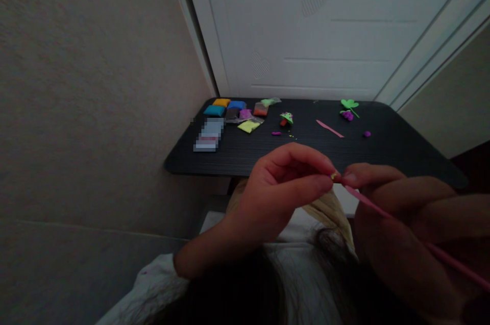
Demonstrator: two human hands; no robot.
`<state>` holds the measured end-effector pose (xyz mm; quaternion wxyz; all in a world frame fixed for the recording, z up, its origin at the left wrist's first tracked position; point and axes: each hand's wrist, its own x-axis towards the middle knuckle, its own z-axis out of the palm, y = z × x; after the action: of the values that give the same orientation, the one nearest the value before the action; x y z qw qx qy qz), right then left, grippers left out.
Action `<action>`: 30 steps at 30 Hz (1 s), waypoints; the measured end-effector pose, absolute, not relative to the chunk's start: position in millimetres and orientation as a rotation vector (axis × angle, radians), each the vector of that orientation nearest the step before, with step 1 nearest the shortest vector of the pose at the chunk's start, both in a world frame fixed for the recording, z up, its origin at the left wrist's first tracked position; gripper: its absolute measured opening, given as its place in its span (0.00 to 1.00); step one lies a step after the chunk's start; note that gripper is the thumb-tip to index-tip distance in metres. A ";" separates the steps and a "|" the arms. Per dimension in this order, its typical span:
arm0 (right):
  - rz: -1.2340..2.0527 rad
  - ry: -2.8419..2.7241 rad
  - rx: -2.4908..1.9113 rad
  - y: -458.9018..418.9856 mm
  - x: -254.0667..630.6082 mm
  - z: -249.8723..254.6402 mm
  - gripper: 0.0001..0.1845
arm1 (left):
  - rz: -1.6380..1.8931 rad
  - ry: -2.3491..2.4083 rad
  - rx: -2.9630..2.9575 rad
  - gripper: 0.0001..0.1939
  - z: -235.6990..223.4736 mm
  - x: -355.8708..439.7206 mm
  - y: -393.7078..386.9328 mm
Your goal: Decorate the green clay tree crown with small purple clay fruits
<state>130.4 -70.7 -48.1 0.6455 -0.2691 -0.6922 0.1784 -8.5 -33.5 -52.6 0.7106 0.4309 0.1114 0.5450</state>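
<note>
My left hand (279,182) is closed in a pinch, thumb and forefinger gripping a small piece of clay (334,176) with yellow and reddish-brown on it. Close against it, my right hand (406,213) is wrapped round a thin pink modelling tool (367,200). The tool's tip lies near the clay piece; whether they touch I cannot tell. Both hands are held up in front of the near table edge. Beyond them on the table stand a small clay mushroom (286,119) with a green cap and a purple clay roll (276,133).
A black table (229,161) stands against a white door (298,24). Several coloured clay packets (214,110) and a blurred phone-like rectangle (209,134) lie on its left. Rightward are a pink clay knife (329,128), a green clay clover (349,105), purple clay balls (347,116) and a purple lump (367,134).
</note>
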 end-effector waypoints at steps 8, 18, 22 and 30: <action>0.470 -1.468 -0.504 -60.3 128.1 -49.9 0.15 | 1.081 0.201 0.684 0.05 -55.1 -6.2 -26.1; 0.458 -1.471 -0.584 -61.4 126.0 -47.8 0.10 | 0.935 0.058 0.489 0.02 -61.8 -5.0 -22.7; 0.423 -1.429 -0.526 -58.6 123.3 -51.1 0.10 | 0.935 0.092 0.492 0.02 -60.6 -4.8 -22.4; 0.324 -1.345 -0.598 -54.4 115.2 -53.9 0.09 | 0.961 0.072 0.473 0.03 -60.1 -3.1 -22.5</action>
<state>115.2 -54.4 -53.9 0.7293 -0.2714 -0.6107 0.1469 -3.1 -22.5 -60.1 0.8593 0.2255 0.0342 0.4577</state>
